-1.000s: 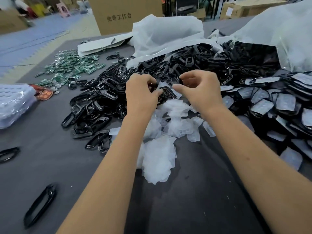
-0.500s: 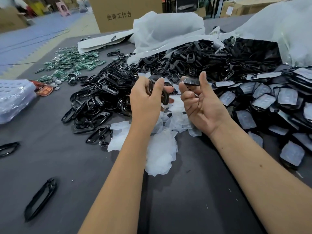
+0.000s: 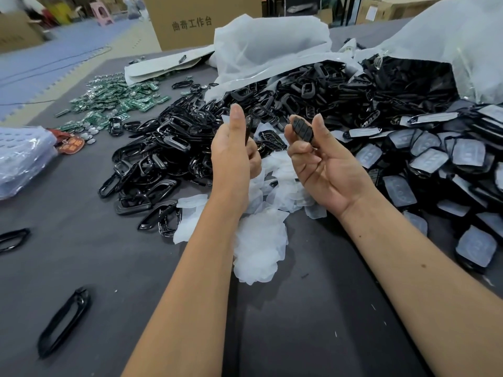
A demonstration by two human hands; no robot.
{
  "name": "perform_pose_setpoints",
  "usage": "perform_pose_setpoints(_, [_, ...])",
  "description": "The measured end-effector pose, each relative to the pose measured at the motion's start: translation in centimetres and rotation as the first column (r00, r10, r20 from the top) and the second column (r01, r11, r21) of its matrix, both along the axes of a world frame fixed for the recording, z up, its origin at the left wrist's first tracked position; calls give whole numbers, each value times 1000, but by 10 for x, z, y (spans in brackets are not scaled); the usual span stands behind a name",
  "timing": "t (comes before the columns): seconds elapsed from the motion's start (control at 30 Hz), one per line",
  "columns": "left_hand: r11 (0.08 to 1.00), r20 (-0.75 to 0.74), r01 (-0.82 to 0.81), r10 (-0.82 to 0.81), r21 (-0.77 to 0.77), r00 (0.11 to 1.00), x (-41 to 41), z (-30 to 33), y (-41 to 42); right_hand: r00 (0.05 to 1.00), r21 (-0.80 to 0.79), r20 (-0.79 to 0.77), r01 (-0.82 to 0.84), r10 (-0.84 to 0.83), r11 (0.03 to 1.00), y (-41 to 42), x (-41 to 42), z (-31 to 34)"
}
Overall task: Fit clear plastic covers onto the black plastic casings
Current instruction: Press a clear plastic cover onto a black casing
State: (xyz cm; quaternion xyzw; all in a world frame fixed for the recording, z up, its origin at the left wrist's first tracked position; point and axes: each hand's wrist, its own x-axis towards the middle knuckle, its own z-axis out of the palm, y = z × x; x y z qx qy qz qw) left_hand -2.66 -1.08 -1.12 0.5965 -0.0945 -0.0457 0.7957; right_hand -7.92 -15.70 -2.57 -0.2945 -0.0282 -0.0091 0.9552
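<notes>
My left hand [image 3: 234, 156] is raised above the table and grips a black casing frame [image 3: 248, 129] edge-on between thumb and fingers; most of it is hidden behind the hand. My right hand [image 3: 324, 164] is palm up and pinches a black button-pad casing [image 3: 302, 131] between thumb and fingertips. The two hands are a short gap apart. Under them lies a heap of clear plastic covers [image 3: 258, 248]. A big pile of black casings [image 3: 174, 156] spreads to the left and behind.
Covered casings [image 3: 424, 164] lie stacked at the right. Green circuit boards [image 3: 114, 102] are scattered far left. White bags [image 3: 272, 50] spill parts at the back. Loose black frames [image 3: 64, 322] lie on the grey table [image 3: 313, 336] near left. A plastic-wrapped tray [image 3: 21, 159] sits at the left edge.
Both hands lifted from the pile, each with a black part. The right hand turned palm up and tilted its button-pad casing upright; the hands drew slightly apart.
</notes>
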Motion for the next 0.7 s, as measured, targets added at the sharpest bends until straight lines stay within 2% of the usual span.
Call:
perform_pose_setpoints(0.13, [999,-59,-28,26,-27,998,4,-5,0,1000,38,9,9,-9,999,1,-1,2])
perform_pose_setpoints(0.27, [998,-14,-60,60,32,998,4,-6,0,1000,74,23,4,-6,997,-1,-1,0])
perform_pose_setpoints(0.33, [994,59,-75,71,76,996,2,-8,1,999,10,30,35,-35,999,-1,0,0])
perform_pose_setpoints(0.4, [990,98,-96,86,101,991,2,-11,1,988,-112,13,152,-152,982,0,2,-2])
perform_pose_setpoints(0.47, [986,111,-116,103,117,988,4,-14,1,944,-268,-6,316,-330,910,3,4,-4])
perform_pose_setpoints(0.53, [984,106,-120,106,131,989,6,-16,0,887,-424,24,427,-461,799,4,6,-7])
perform_pose_setpoints(0.7, [994,-4,-52,53,96,999,7,-17,-3,852,-706,193,465,-487,534,5,7,-12])
